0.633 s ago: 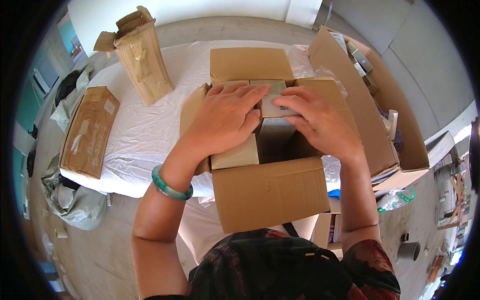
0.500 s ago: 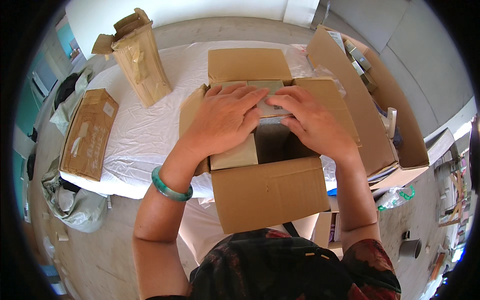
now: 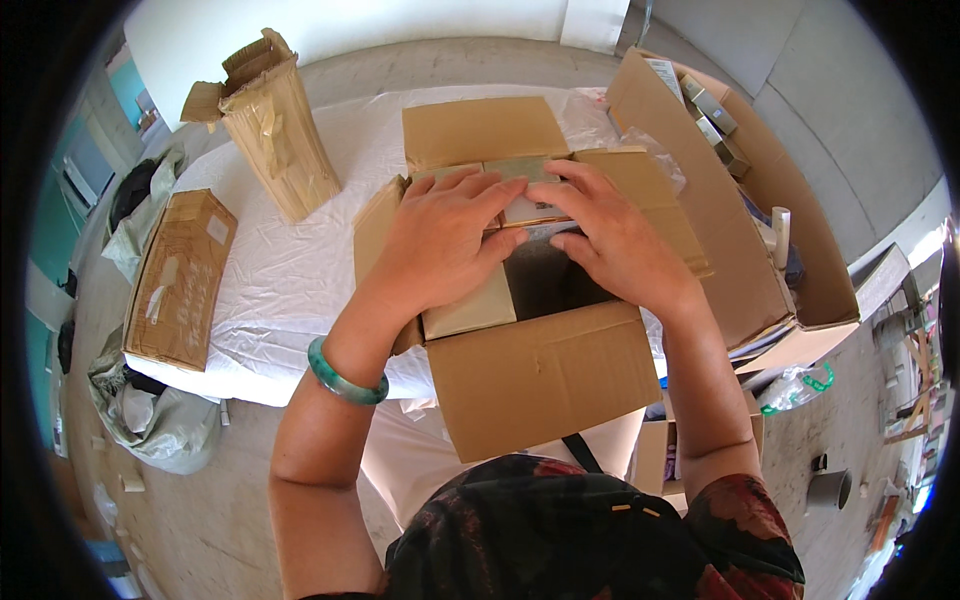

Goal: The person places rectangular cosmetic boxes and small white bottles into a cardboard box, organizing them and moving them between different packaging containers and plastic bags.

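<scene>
**Left hand [image 3: 440, 230] and right hand [image 3: 610, 220] over an open brown cardboard box [image 3: 545, 375]**

A wide table covered in wrinkled white cloth [image 3: 275, 290] carries three brown cardboard boxes. At its right side stands a large, long, open brown carton [image 3: 690, 200] holding at least three small greyish boxes [image 3: 710, 105] and one white cylinder [image 3: 780, 235].

The open box sits nearest the person, all four flaps spread; its front flap tips toward the lap. At the back left, one tall, narrow brown box [image 3: 280, 150] stands with its top open. Left of it lies one closed, taped brown box [image 3: 180, 280], bearing faint pale strokes too small to read.

Inside the open box at least three pale cartons [image 3: 470, 310] show, with a dark gap at front right; the hands hide the rest. The left hand lies across their tops, fingers together, thumb apart. The right hand's fingers lie over the grey-topped carton [image 3: 525, 210], thumb against its near side; whether they clamp it cannot be told. One mottled green bangle [image 3: 345, 375] circles the left wrist. A small white label [image 3: 217, 229] on the closed box is illegible.
</scene>
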`<state>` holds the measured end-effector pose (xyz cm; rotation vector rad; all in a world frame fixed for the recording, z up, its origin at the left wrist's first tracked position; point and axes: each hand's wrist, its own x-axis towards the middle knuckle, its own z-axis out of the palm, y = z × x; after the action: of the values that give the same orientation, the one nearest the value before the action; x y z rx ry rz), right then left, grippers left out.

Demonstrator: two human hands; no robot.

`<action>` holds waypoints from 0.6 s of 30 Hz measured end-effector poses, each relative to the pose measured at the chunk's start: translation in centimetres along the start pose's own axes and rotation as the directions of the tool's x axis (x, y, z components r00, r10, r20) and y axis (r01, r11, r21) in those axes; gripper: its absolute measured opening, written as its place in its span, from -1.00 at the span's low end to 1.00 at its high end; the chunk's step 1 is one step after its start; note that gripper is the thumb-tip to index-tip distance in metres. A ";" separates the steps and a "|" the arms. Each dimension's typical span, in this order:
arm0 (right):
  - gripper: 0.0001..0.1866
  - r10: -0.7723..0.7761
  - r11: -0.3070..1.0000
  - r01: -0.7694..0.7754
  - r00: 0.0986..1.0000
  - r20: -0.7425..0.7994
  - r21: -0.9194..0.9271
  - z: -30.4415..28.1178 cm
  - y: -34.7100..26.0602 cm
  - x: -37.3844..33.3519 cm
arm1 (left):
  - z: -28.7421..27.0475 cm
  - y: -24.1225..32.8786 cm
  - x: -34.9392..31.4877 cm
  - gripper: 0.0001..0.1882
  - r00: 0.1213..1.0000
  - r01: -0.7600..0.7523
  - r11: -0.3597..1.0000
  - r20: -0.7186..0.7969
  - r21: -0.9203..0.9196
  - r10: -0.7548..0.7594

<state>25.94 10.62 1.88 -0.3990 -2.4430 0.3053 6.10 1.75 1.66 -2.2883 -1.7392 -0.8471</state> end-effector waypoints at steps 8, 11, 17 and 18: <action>-0.64 0.060 0.997 -0.064 0.993 -0.102 -0.031 -2.4 -0.4 -2.3 | 0.0 0.3 -0.3 -0.50 1.000 0.022 0.998 -0.001 0.059 -0.022; -0.63 0.094 0.995 -0.095 0.993 -0.067 -0.013 -1.7 -0.6 -2.9 | 0.6 0.4 -0.3 -0.54 0.995 -0.001 1.000 -0.102 0.024 0.003; -0.59 0.057 0.992 -0.068 0.993 -0.104 -0.105 -1.7 -0.2 -3.1 | -0.5 0.7 0.3 -0.54 1.000 -0.010 1.000 0.020 0.018 0.010; -0.59 0.050 0.995 -0.060 0.991 -0.127 -0.079 -1.6 -0.6 -2.9 | -0.5 0.5 0.0 -0.55 1.000 -0.017 0.998 -0.015 0.059 0.018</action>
<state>29.00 9.27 1.68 -0.5073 -2.3302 0.1966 6.41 1.38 2.22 -2.2504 -1.7114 -0.7972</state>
